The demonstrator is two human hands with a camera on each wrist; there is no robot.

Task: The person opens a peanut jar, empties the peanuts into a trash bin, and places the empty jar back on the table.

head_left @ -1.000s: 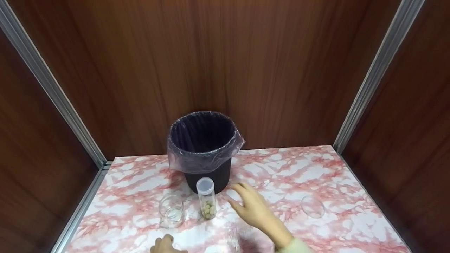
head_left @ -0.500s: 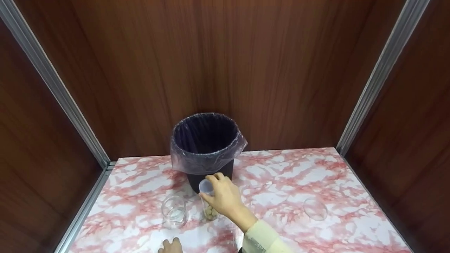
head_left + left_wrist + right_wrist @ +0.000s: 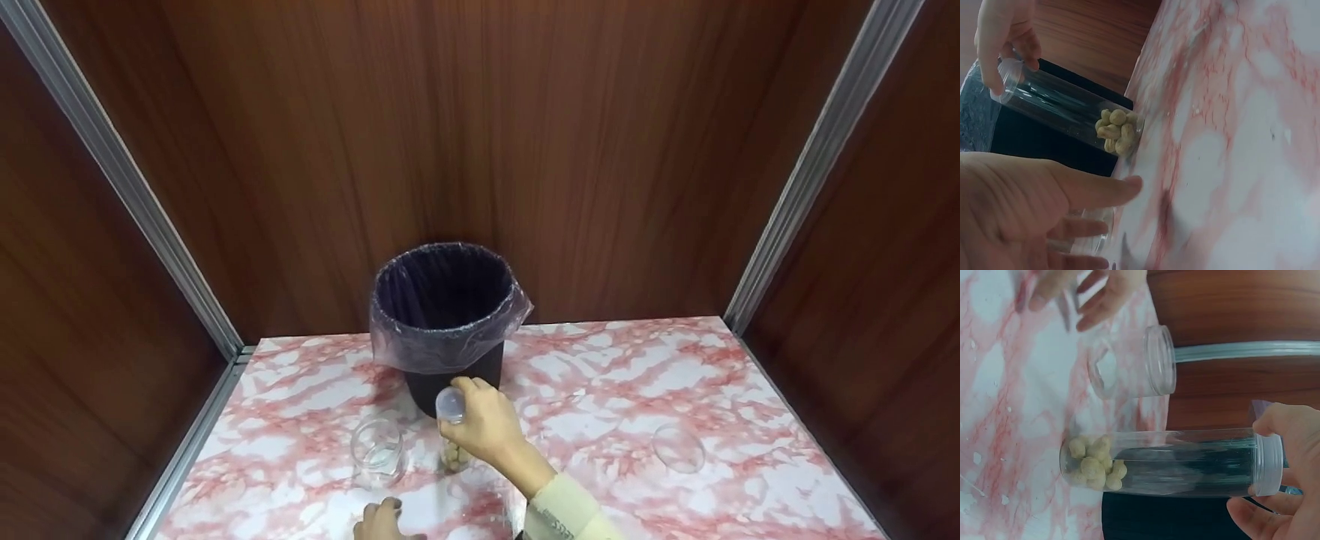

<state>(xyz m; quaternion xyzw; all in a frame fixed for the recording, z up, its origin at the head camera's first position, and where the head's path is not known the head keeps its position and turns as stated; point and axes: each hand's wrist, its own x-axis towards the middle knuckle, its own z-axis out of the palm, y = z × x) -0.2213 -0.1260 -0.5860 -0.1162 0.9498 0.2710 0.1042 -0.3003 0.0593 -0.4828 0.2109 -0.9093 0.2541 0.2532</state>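
A tall clear plastic jar (image 3: 1185, 464) with a translucent lid (image 3: 450, 403) stands upright in front of the bin. At its bottom lie several pale, rounded nut-like pieces (image 3: 1118, 129). My right hand (image 3: 487, 424) grips the jar by the lid, thumb and fingers on opposite sides of it. My left hand (image 3: 380, 521) is near the front of the table, its fingers apart and holding nothing. Beyond it, left of the tall jar, a shorter clear jar (image 3: 1129, 363) stands without a lid on it.
A black bin (image 3: 491, 367) lined with a purplish plastic bag (image 3: 420, 352) stands against the back wooden wall. A clear round disc (image 3: 679, 448) lies on the right part of the marbled table (image 3: 600, 375). Wooden panels and metal posts close in both sides.
My right hand has come left from beside the tall jar and taken hold of its lid. The left hand has shifted slightly. Both jars stay standing in place.
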